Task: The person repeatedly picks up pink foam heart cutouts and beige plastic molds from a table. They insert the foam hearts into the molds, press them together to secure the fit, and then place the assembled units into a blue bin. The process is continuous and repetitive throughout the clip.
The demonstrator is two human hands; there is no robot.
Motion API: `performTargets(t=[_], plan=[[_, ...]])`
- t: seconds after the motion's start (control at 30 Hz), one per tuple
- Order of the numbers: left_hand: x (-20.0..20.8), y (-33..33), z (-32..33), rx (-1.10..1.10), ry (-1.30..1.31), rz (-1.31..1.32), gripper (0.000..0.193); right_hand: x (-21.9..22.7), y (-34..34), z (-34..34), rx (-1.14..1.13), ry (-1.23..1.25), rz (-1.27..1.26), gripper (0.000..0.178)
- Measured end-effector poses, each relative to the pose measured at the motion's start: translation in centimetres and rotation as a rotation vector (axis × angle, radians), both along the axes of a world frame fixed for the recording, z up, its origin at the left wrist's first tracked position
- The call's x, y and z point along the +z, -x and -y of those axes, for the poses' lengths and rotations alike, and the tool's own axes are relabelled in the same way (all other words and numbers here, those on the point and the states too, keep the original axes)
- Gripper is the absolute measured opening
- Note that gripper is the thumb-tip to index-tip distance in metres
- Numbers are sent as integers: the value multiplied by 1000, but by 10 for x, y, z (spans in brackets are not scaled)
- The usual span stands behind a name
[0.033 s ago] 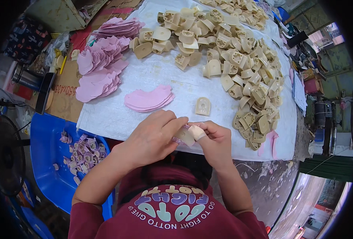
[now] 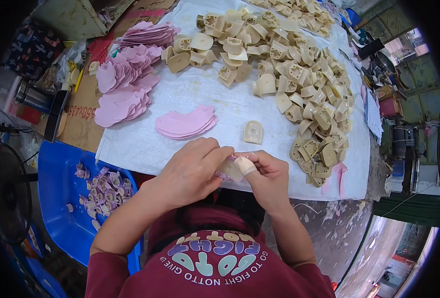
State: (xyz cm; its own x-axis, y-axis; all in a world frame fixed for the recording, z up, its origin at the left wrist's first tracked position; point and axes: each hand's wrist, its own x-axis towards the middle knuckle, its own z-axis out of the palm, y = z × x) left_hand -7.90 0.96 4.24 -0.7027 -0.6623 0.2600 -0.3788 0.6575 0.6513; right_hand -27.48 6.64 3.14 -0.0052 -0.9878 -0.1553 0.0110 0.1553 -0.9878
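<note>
Here it is, the pale piece (image 2: 233, 172) with pinkish edging, held right at the near edge of the white sheet (image 2: 180, 92), in front of the person's maroon shirt (image 2: 215, 278)! The left hand (image 2: 192, 166) has it pinched at one side, fingers bent and close together; the right hand (image 2: 269, 179) pinches the opposite side, a beige wrap (image 2: 245, 165) around its thumb. The lower fingertips are hidden, so their exact grip is hard to call. Just beyond sits a lone beige block (image 2: 253, 132), and to its left, a fanned pink stack (image 2: 186, 124). Further out, a great heap of beige blocks (image 2: 299, 72) sprawls to the right, more pink cutouts (image 2: 123, 107) pile up left, and down beside the left forearm, a blue tub (image 2: 56, 181) holds pink-edged pieces (image 2: 106, 191)!
</note>
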Motion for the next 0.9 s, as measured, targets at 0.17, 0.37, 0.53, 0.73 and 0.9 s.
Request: performTargets(t=[0.17,0.37,0.53,0.73,0.9], plan=[[9,9,-3,77,61,-80,47,-1,9,-2,16,67,177,19],[3,24,-13,260,7,-109,42,8,-3,3,-48,130,-230,22],[0,31,-17,326,-21,-150,38,-1,7,7,-25,57,114,25],[-3,38,-17,431,-166,-120,40,-3,-5,11,-124,11,244,29],[-11,44,-16,442,-23,-178,44,-15,-5,8,-151,30,227,31]])
